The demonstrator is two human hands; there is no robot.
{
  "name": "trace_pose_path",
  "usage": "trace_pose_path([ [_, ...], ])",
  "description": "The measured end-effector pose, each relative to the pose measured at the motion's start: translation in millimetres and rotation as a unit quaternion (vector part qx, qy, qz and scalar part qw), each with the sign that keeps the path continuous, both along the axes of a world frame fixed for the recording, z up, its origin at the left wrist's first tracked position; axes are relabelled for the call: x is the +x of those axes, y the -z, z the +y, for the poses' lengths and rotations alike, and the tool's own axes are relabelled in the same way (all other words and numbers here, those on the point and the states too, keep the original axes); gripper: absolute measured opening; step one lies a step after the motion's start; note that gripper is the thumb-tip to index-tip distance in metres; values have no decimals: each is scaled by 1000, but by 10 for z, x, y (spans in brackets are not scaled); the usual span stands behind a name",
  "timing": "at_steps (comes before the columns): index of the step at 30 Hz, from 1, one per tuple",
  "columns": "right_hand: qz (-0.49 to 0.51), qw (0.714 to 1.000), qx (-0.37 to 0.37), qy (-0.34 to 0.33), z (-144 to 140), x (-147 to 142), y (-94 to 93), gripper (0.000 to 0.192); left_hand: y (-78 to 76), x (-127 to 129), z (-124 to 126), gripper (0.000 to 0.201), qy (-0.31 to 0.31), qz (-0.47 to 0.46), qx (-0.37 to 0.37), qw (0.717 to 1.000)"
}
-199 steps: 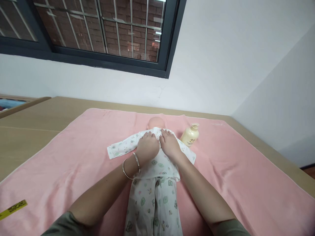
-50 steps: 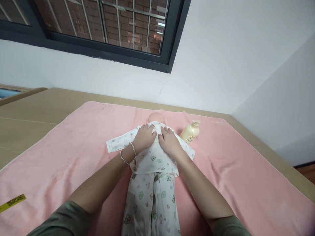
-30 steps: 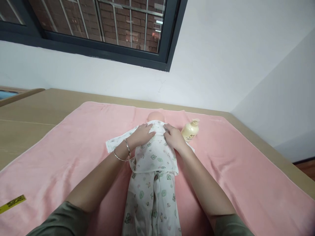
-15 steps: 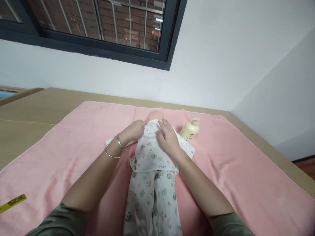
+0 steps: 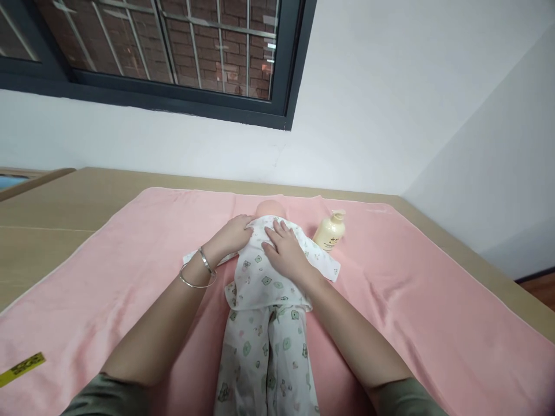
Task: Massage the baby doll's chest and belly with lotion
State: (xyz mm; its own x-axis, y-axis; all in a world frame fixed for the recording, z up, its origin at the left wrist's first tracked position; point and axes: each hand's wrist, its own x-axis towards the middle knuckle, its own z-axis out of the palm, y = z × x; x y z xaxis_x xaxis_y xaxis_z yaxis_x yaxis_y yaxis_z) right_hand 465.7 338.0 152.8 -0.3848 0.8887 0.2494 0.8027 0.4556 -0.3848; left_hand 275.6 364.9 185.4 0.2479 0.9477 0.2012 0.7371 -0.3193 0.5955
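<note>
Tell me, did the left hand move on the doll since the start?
Yes. The left hand slid off the doll's chest toward its left sleeve side, while the right hand rests on the printed shirt.

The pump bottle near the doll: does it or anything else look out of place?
Yes: the pump bottle lies tilted on the pink towel, not upright. Nothing looks spilled. The doll lies straight.

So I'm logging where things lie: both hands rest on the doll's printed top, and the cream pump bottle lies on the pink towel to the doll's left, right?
Not quite. In the head view the bottle lies on the towel to the right of the doll, beyond the right hand. The left hand and the right hand do both rest on its printed top.
</note>
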Motion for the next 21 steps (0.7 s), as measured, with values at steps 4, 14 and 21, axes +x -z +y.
trace_pose_path([
  [4, -11, 1000, 22, -1, -21, 6, -34, 52, -61, 68, -62, 52, -29, -52, -19, 998],
  [14, 34, 999, -5, -38, -52, 561, -629, 49, -68, 605, -408, 51, 82, -381, -137, 911],
  [21, 137, 988, 0, 79, -141, 1237, -951, 55, -191, 1157, -204, 78, 114, -600, -433, 663],
])
